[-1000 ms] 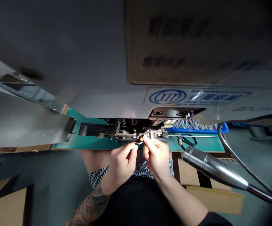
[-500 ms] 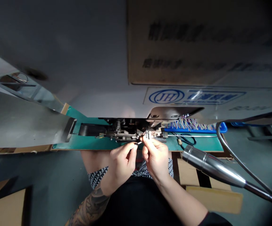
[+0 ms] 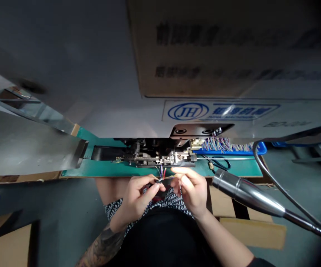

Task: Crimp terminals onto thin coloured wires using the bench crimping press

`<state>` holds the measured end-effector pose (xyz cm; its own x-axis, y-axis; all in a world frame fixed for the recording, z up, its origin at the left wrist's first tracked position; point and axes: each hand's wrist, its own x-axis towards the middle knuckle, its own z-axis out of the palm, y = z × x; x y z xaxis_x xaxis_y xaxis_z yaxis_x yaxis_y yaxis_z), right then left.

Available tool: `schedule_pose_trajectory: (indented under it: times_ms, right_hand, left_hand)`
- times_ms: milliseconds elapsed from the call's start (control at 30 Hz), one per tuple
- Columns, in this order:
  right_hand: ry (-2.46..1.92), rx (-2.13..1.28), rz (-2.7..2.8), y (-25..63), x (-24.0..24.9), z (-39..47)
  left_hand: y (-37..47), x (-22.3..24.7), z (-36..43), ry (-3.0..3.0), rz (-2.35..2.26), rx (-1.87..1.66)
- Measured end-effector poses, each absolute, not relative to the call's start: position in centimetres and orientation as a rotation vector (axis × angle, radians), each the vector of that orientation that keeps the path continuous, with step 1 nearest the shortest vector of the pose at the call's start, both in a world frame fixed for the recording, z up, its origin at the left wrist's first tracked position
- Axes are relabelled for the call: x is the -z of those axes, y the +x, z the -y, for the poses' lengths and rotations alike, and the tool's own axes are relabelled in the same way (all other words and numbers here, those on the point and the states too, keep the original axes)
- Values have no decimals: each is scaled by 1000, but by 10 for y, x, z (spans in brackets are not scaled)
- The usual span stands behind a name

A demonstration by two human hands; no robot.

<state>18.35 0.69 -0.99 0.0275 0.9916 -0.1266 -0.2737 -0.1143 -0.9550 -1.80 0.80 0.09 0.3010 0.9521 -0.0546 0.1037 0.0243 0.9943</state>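
Observation:
Between thumb and fingers, my left hand (image 3: 138, 196) pinches a multi-wire cable (image 3: 160, 180). Its thin coloured wires, red and purple among them, fan out toward the machine. My right hand (image 3: 193, 190) is closed on one yellowish wire (image 3: 170, 177) from that cable, drawn out sideways to the right. Both hands are in front of the green bench edge, above the lap. Just beyond them sits the metal working head (image 3: 160, 158) of the machine, apart from the fingers. The rest of the cable is hidden by my left hand.
The large grey machine body (image 3: 93, 92) hangs over the green bench (image 3: 99, 170). At the back right lies a blue tray (image 3: 262, 149) of coloured wires. A silver lamp (image 3: 246, 193) on a flexible neck juts in at right. Cardboard (image 3: 252, 231) lies below it.
Both hands have drawn back from the machine's working head toward the body. My right hand has moved a little to the right, and the fanned wires now show between the hands.

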Motion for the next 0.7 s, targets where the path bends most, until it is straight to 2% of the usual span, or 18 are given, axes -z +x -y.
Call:
schedule_pose_trajectory:
  times_ms: [167,300,400,533,567,633,700]
  right_hand:
    - [-1050,-1705,1105,188,11,-6]
    - [-1019,-1819,1201,193,14,0]
    - [-1166,-1707,1323,236,14,-5]
    - [-1330,-1515,1309,337,8,-32]
    - [-1417,-1406,1276,361,7,-42]
    - [-1658,-948,1228,400,7,-66]
    - [-1783,-728,1191,421,10,-92]
  left_hand:
    - [-10,16,-4,913,-689,-1038]
    - [0,26,-2,907,-672,-948]
    - [-16,26,-5,1217,-798,-790]
    - [-71,36,-13,1677,-1163,-635]
    - [-87,41,-16,1761,-1293,-615]
    - [-118,56,-22,1860,-1593,-663]
    - [-146,69,-34,1937,-1965,-768]
